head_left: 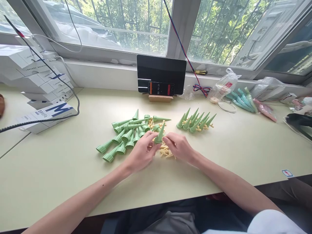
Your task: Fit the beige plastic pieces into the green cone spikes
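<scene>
Green cone (159,135) is pinched in the left hand (141,154), thumb and fingers closed round the wide collar, gap only about as wide as the collar. Right hand (179,147) has its fingertips curled nearly closed at the cone's right side; can't tell if they touch it or grip a small part, contact is hidden. Risks, my read: off-centre push from the right fingers could roll the collar in the left pinch and tip the cone over; a small part could slip out and get lost among the cream pieces (164,152) just below the fingertips. Left wrist swinging out could knock the loose cones (130,136) to the left of the fingers, since they lie piled across each other. Right knuckles drifting outward could topple the standing cones (192,125), off to the right and beyond the fingers. Held cone points narrow tip up, collar down; long axis close to upright, leaning slightly right, 1 end clear above the fingers. Farther out past the fingertips: phone (158,89) in front of the dark tablet (161,70), both on the pale table (207,182).
</scene>
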A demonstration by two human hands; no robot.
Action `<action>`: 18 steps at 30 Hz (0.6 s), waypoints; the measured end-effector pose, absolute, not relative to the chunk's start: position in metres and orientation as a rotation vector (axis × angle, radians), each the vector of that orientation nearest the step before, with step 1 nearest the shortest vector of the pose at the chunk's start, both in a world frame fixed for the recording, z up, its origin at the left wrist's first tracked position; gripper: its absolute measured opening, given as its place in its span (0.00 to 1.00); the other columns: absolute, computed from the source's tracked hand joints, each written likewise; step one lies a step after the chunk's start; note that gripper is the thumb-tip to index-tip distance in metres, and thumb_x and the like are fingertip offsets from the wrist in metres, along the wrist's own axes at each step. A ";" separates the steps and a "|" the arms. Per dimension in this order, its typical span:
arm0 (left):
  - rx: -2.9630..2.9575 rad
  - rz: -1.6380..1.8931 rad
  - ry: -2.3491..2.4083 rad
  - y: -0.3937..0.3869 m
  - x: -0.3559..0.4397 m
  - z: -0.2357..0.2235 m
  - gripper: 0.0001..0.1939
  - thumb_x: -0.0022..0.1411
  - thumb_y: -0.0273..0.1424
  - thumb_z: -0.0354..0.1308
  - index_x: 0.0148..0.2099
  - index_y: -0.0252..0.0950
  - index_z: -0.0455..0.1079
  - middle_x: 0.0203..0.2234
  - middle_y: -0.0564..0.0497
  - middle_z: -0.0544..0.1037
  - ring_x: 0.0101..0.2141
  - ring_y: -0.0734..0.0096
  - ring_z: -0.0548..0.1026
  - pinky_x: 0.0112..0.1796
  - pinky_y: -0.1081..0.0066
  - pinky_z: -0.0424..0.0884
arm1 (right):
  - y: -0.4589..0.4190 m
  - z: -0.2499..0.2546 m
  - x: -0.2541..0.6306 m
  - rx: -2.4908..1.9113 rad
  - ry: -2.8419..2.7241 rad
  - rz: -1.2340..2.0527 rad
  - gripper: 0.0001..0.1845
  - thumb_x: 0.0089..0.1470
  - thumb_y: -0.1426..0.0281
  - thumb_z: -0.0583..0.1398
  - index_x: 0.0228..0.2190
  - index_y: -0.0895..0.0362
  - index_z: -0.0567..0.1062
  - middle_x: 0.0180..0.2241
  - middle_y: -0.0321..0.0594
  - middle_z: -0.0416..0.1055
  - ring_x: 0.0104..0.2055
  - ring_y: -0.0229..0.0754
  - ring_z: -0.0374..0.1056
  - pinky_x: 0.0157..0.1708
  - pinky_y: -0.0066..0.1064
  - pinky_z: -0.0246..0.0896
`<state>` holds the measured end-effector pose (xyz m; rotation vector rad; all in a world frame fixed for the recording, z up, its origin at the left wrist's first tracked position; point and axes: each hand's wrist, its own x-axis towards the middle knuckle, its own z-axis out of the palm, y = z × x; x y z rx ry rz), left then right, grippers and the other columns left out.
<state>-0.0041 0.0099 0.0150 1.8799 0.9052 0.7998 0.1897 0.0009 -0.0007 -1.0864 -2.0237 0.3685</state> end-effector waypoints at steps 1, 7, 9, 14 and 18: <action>1.913 0.822 0.944 0.010 -0.004 0.015 0.13 0.67 0.36 0.54 0.51 0.39 0.71 0.39 0.49 0.69 0.26 0.76 0.71 0.26 0.73 0.70 | 0.002 -0.001 0.191 -1.096 -2.009 0.376 0.19 0.68 0.63 0.48 0.27 0.56 0.68 0.22 0.34 0.64 0.24 0.35 0.58 0.27 0.27 0.55; 1.909 0.845 1.206 0.010 -0.005 0.015 0.26 0.63 0.42 0.58 0.58 0.32 0.66 0.30 0.49 0.76 0.21 0.73 0.69 0.26 0.70 0.70 | 0.016 0.000 0.211 -1.301 -1.920 0.218 0.15 0.67 0.67 0.50 0.33 0.58 0.72 0.25 0.36 0.67 0.25 0.36 0.60 0.28 0.28 0.54; 1.939 0.845 1.230 0.009 -0.005 0.015 0.28 0.63 0.43 0.58 0.61 0.33 0.64 0.29 0.51 0.76 0.19 0.75 0.68 0.27 0.70 0.70 | 0.019 -0.001 0.217 -1.392 -1.969 0.173 0.11 0.66 0.69 0.52 0.34 0.58 0.72 0.28 0.37 0.69 0.26 0.36 0.61 0.29 0.28 0.54; 2.080 0.874 1.247 0.009 -0.006 0.011 0.24 0.65 0.43 0.55 0.58 0.34 0.67 0.22 0.56 0.71 0.19 0.76 0.64 0.26 0.72 0.66 | 0.021 -0.003 0.221 -1.561 -2.103 0.157 0.08 0.64 0.70 0.54 0.37 0.57 0.73 0.32 0.37 0.68 0.26 0.35 0.62 0.30 0.27 0.55; 2.215 0.849 1.252 0.009 -0.005 0.006 0.18 0.67 0.40 0.54 0.53 0.37 0.70 0.16 0.61 0.63 0.18 0.75 0.62 0.26 0.73 0.63 | 0.019 -0.002 0.220 -1.639 -2.162 0.176 0.07 0.63 0.68 0.55 0.38 0.56 0.73 0.34 0.39 0.68 0.27 0.35 0.63 0.29 0.27 0.54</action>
